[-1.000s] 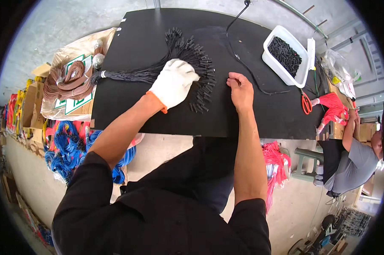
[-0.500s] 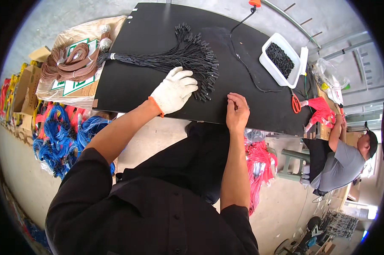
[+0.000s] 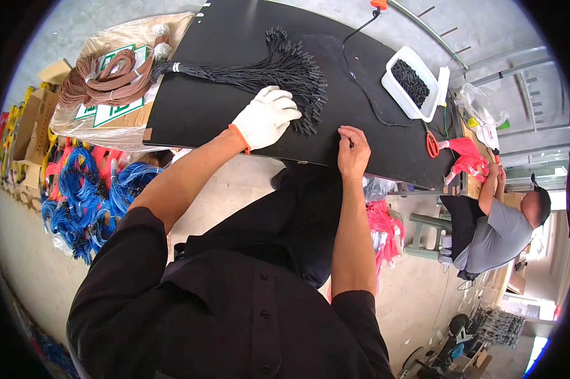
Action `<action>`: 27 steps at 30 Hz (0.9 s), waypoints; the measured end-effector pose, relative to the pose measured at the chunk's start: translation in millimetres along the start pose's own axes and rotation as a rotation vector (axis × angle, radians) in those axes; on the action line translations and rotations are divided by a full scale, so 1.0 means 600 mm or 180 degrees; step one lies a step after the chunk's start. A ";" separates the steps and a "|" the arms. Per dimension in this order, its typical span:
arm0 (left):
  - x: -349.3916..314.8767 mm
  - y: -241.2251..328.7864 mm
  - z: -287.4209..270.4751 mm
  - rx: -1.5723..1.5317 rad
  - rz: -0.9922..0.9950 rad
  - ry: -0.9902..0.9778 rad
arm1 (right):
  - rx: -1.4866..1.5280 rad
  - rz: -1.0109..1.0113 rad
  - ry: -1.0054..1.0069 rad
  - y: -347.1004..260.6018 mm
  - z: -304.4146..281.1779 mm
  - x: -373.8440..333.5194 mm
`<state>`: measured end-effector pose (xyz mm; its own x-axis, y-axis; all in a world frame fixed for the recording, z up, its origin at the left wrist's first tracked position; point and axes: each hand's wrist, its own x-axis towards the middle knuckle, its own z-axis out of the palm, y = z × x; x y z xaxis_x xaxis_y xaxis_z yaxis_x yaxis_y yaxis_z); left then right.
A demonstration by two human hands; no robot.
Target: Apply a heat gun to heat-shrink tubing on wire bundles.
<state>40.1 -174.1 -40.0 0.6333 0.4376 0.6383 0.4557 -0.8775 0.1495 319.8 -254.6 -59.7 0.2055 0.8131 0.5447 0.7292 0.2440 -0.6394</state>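
Observation:
A fan-shaped bundle of thin black cables (image 3: 234, 74) with small black connector ends lies on the black table (image 3: 190, 117). A white band ties it at its left end. My left hand (image 3: 269, 119), in a white knit glove with an orange cuff, rests at the lower edge of the fan. Its fingers are bent and slightly apart against the cables, and their undersides are hidden. To the right of the bundle, my bare right hand (image 3: 354, 151) is over the table's near edge. Its fingers are loosely curled, with a gap to the thumb and nothing visible in them.
A white tub (image 3: 431, 114) of small black parts, orange-handled scissors (image 3: 431, 144) and a pink cable bundle (image 3: 467, 158) are at the right. Brown cable coils (image 3: 111, 85) lie at the left, with blue cables (image 3: 80, 180) below. A co-worker (image 3: 503, 230) sits at far right.
The whole view has shifted slightly, with the table lying a little higher. My left hand keeps its place by the cable fan. My right hand stays at the near edge, its pose nearly unchanged.

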 end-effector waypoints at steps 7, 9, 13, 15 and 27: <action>-0.007 -0.009 0.009 -0.0034 0.0093 0.0233 | 0.0123 0.0191 0.0041 -0.002 0.003 -0.005; -0.011 -0.010 0.009 0.0044 0.0121 0.0109 | 0.0204 0.0350 -0.0013 -0.012 0.003 -0.006; -0.009 -0.009 0.009 0.0148 0.0170 -0.0040 | 0.0164 0.0356 -0.0078 -0.013 0.001 -0.007; -0.008 -0.009 0.009 0.0204 0.0196 -0.0075 | 0.0192 0.0287 -0.0058 -0.013 0.001 -0.005; 0.015 0.007 -0.012 -0.0019 0.0069 0.0510 | 0.0090 -0.0092 0.0081 -0.012 0.003 -0.006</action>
<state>43.3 -175.2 -27.8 0.5347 0.3821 0.7537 0.4390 -0.8877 0.1386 312.7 -258.2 -58.0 0.2014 0.7919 0.5765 0.7164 0.2823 -0.6381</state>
